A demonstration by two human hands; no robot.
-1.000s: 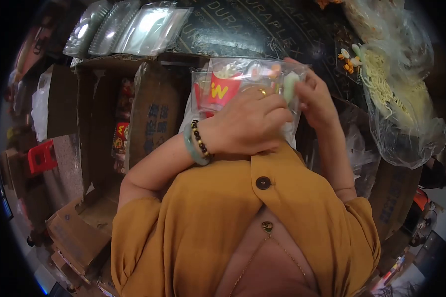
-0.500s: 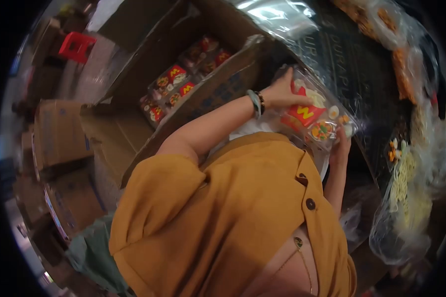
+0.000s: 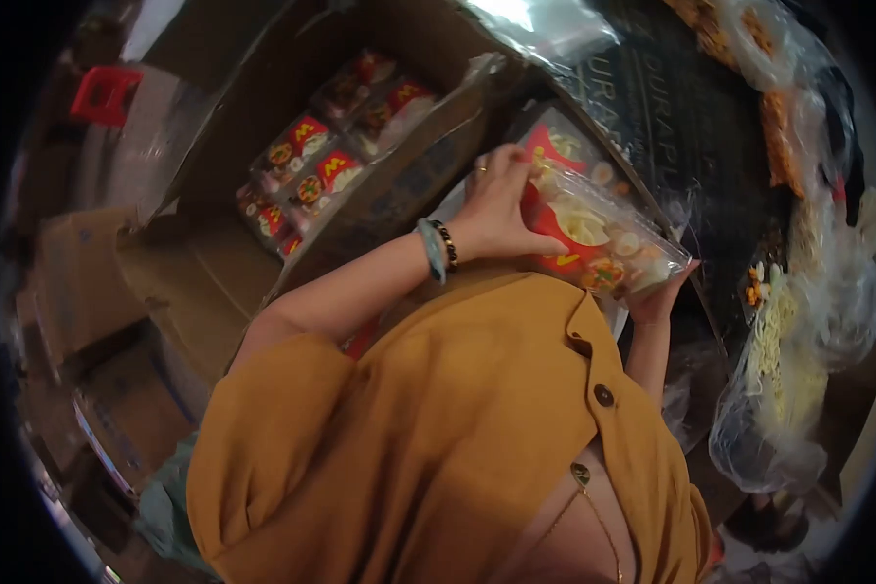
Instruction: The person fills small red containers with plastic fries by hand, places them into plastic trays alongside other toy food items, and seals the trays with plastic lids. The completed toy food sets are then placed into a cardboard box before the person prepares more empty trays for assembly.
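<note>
My left hand [image 3: 501, 206], with two bracelets at the wrist, grips the left side of a clear plastic pack [image 3: 586, 226] with a red and yellow label and small food pieces inside. My right hand [image 3: 658, 298] holds the pack's lower right corner; its fingers are partly hidden. Just behind is a second similar pack [image 3: 566, 146], close to or touching the first. Both are in front of my mustard shirt. To the left, an open cardboard box [image 3: 200, 255] holds several like packs [image 3: 326, 167] in rows.
A dark printed surface [image 3: 667, 127] lies on the right, with clear bags of orange pieces [image 3: 781, 146] and pale noodle-like strands [image 3: 774, 341] along it. Clear plastic film [image 3: 545, 34] is at the top. Closed cartons [image 3: 88, 273] and a red plastic stool [image 3: 105, 95] are at left.
The held pack has tilted and moved slightly lower, and a second pack now shows behind it. My left hand has shifted left and down. The whole view has shifted a little.
</note>
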